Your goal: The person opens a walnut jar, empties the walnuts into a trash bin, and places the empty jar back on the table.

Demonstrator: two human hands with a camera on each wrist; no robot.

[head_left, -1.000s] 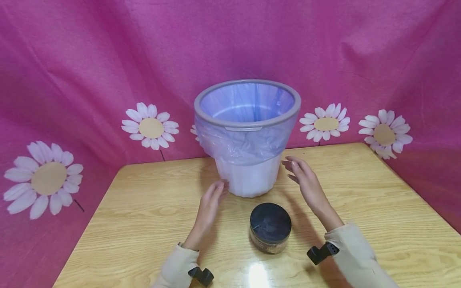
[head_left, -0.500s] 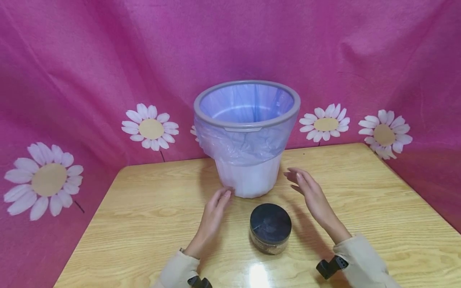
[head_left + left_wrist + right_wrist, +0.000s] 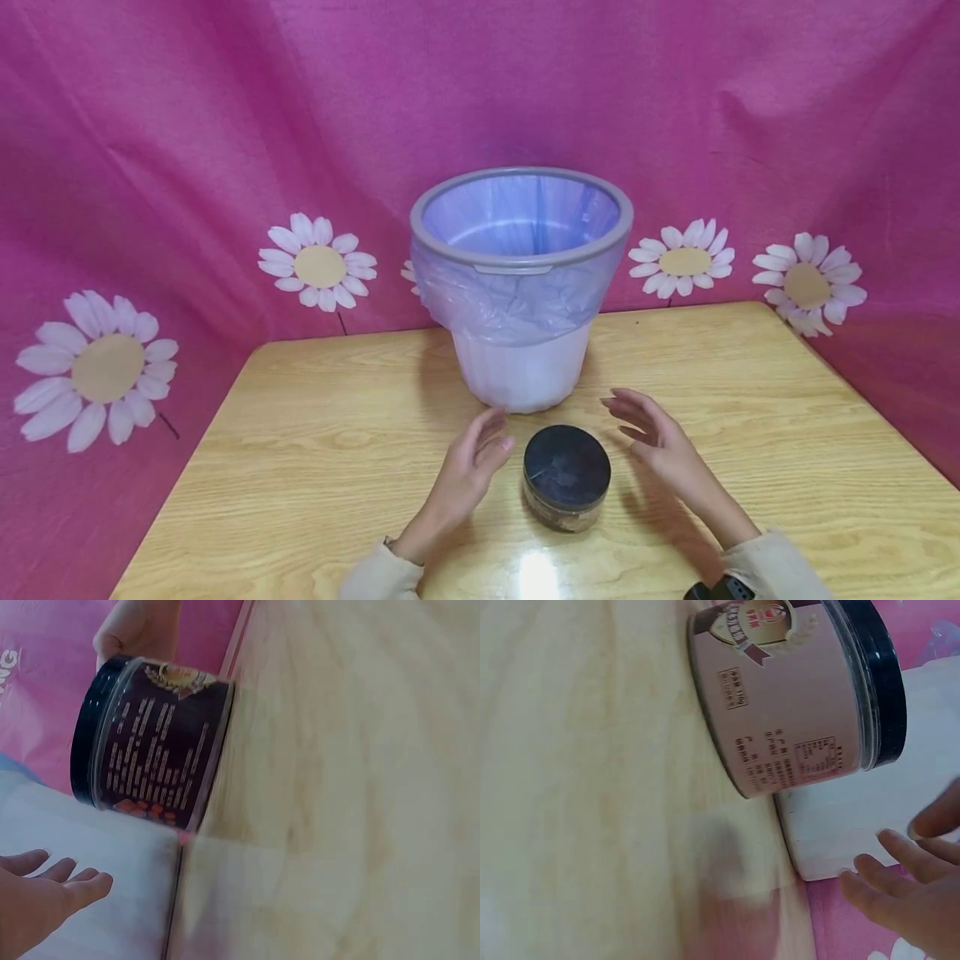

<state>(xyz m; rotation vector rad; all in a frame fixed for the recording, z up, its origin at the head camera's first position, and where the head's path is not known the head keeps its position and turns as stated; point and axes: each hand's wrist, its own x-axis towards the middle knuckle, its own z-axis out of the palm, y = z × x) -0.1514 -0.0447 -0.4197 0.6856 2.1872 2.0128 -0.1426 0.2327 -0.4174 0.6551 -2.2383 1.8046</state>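
Note:
A short round jar with a black lid stands upright on the wooden table, in front of a white bin lined with a pale purple bag. My left hand hovers just left of the jar with relaxed fingers, holding nothing. Right of the jar is my right hand, fingers spread and loosely bent, also holding nothing. The left wrist view shows the jar with a dark label and my left fingertips near the bin wall. The right wrist view shows the jar close by and my right fingers.
A pink cloth backdrop with paper daisies surrounds the table on the back and sides. The bin stands at the table's back middle. The table's front edge is out of view.
Both hands have drawn back from the bin's sides toward me and now flank the jar. The jar and bin have not moved.

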